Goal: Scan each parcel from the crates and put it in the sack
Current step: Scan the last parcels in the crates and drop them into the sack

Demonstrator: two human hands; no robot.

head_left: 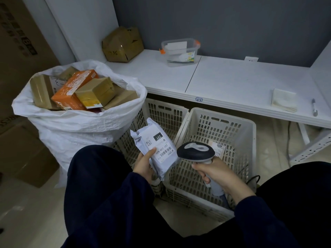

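Observation:
My left hand (144, 164) grips a grey poly-bag parcel (157, 145) by its lower edge, label side up, over the gap between two white crates. My right hand (217, 173) holds a handheld scanner (196, 151) by its handle, its dark head close beside the parcel's label. The right crate (238, 140) holds one small brown parcel (217, 148) with a label, partly hidden behind the scanner. The left crate (166, 111) shows no contents from here. A white woven sack (71, 126) stands to the left, filled with brown boxes and an orange box (75, 88).
A white shelf (232, 86) runs behind the crates with a cardboard box (122, 44), a clear plastic tub (180, 51), a paper pad (283, 102) and a pen (314, 107). Large cardboard cartons (21, 68) stand at the left. My knees fill the foreground.

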